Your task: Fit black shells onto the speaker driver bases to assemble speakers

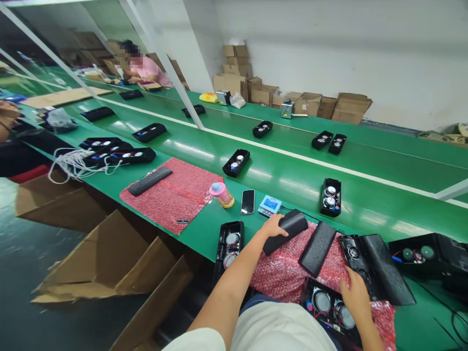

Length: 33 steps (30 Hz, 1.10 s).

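While the left hand [272, 227] is curling its fingers [282, 230] over the near end of a black cover [294, 225], clenched on it from above, the cover is lying tilted on a red bubble sheet [283, 273] at the near edge of the green desk [199, 229]. The right hand [354, 294] is resting on the rim of an open speaker shell [327, 306] with 2 round drivers, which is sitting at the sheet's near edge in front of the person's lap. Whether these fingers are gripping or only pressing, I cannot tell. The thumb is pointing at a larger black housing [380, 270], lying just beside the hand.

Between the 2 hands, a second cover [317, 247] is lying on the same sheet, just apart from the first. Beside the left forearm, another open shell [228, 243] is sitting on the desk edge.

Farther out, a small meter [269, 205], a phone [247, 201] and a pink-capped bottle [221, 195] are standing in a row. To the left, a second red sheet [175, 200] is carrying a long black panel [149, 181]. Speaker units [331, 196] are lying spaced along the belt. Far off, a person in pink [146, 68] is sitting at the line, and cardboard boxes [91, 258] are standing open on the floor.
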Tool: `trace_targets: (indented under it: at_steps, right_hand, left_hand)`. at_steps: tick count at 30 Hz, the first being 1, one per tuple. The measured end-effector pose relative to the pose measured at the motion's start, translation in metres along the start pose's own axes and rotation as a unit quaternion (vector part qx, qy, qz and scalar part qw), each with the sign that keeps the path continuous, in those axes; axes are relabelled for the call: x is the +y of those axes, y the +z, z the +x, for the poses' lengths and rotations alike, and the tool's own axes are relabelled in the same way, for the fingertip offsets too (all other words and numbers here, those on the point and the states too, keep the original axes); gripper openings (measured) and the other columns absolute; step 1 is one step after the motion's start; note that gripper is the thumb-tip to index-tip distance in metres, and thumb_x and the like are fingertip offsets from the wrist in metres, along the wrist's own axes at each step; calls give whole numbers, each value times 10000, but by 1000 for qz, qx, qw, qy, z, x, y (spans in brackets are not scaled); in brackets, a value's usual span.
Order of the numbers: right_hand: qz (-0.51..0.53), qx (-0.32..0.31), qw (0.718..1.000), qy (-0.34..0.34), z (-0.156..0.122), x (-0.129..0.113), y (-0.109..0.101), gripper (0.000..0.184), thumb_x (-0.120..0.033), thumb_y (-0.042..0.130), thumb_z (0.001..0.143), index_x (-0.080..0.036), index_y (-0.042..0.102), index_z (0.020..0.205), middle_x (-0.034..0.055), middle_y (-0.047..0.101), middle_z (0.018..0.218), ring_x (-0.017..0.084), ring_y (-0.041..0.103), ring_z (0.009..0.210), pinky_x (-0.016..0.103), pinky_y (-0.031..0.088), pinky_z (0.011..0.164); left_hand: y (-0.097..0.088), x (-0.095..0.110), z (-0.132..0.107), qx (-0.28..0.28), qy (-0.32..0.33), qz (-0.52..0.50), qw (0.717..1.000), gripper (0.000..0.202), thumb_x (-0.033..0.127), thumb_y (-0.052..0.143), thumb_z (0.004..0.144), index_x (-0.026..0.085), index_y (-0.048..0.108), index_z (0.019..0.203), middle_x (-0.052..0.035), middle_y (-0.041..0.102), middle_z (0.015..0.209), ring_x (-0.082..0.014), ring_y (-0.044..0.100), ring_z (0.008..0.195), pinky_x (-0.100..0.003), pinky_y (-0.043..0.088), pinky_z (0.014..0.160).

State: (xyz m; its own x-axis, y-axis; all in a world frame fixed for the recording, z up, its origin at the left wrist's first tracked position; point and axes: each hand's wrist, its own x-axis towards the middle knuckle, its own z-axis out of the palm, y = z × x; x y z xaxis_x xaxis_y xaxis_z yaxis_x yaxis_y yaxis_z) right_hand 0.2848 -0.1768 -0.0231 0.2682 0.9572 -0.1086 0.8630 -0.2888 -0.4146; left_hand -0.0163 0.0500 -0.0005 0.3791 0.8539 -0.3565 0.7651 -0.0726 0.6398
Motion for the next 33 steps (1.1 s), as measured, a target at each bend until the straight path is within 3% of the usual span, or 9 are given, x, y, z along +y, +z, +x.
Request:
trace_targets:
  at_steps: [3, 6, 9, 12, 18, 24, 28, 33]
  right_hand:
    - [9, -32, 995, -94, 35, -74, 25, 516, -223, 320, 833, -140, 472, 1319, 127, 525, 1253, 204, 494, 1191, 335, 381, 1035]
    - [-13, -66, 988, -140, 58, -128, 52, 630, -107, 378, 777, -161, 388, 1405, 123, 532, 1208, 187, 534, 1120, 291, 415, 965]
    - [-58, -87, 985, -140, 65, -156, 65, 705, -64, 391, 775, -179, 288, 1462, 141, 547, 1131, 218, 575, 1010, 311, 442, 858]
    - [-105, -105, 982, -114, 62, -166, 67, 707, -57, 384, 801, -202, 245, 1479, 142, 567, 1055, 241, 591, 931, 334, 440, 796]
    - [-125, -131, 981, -72, 58, -177, 63, 706, -21, 335, 813, -202, 224, 1486, 170, 570, 1022, 265, 615, 889, 366, 452, 764]
    - [-29, -130, 987, -92, 57, -175, 55, 684, -71, 407, 787, -145, 297, 1458, 201, 497, 1237, 252, 613, 958, 356, 478, 820]
    - [38, -84, 992, -81, 34, -145, 43, 596, -152, 373, 833, -160, 344, 1428, 143, 466, 1311, 202, 546, 1114, 314, 432, 959]
    - [71, -15, 997, -9, -19, -76, 33, 475, -285, 309, 874, -119, 501, 1276, 143, 545, 1201, 229, 538, 1111, 370, 439, 968]
  left_hand:
    - [-2, -2, 3, -21, -8, 7, 1000, 916, 439, 759, 576, 144, 403, 1366, -162, 483, 1347, -316, 480, 1240, -379, 384, 1033]
    - [-3, -1, 3, -38, -14, 19, 999, 948, 453, 745, 585, 171, 352, 1400, -160, 442, 1404, -326, 433, 1289, -400, 359, 1054]
    - [-3, -1, 2, -51, -17, 27, 998, 946, 469, 725, 601, 204, 321, 1414, -150, 407, 1441, -331, 392, 1320, -429, 340, 1065]
    - [-3, -1, 2, -67, -10, 31, 997, 945, 476, 708, 617, 198, 301, 1423, -160, 374, 1460, -338, 353, 1344, -453, 319, 1076]
    - [-2, -4, -1, -77, 8, 47, 996, 1006, 474, 706, 607, 189, 238, 1450, -162, 332, 1475, -356, 321, 1353, -491, 305, 1078]
    - [-2, -1, -3, -60, 9, 60, 996, 1028, 415, 739, 563, 138, 271, 1435, -184, 388, 1408, -343, 431, 1271, -429, 363, 1044]
    - [-4, 0, -2, -58, 18, 55, 997, 990, 387, 739, 576, 116, 290, 1416, -189, 414, 1389, -320, 439, 1270, -388, 363, 1047]
    - [-7, -6, 3, -80, 38, 52, 995, 1035, 387, 771, 543, 122, 278, 1413, -192, 398, 1405, -326, 375, 1313, -411, 311, 1086]
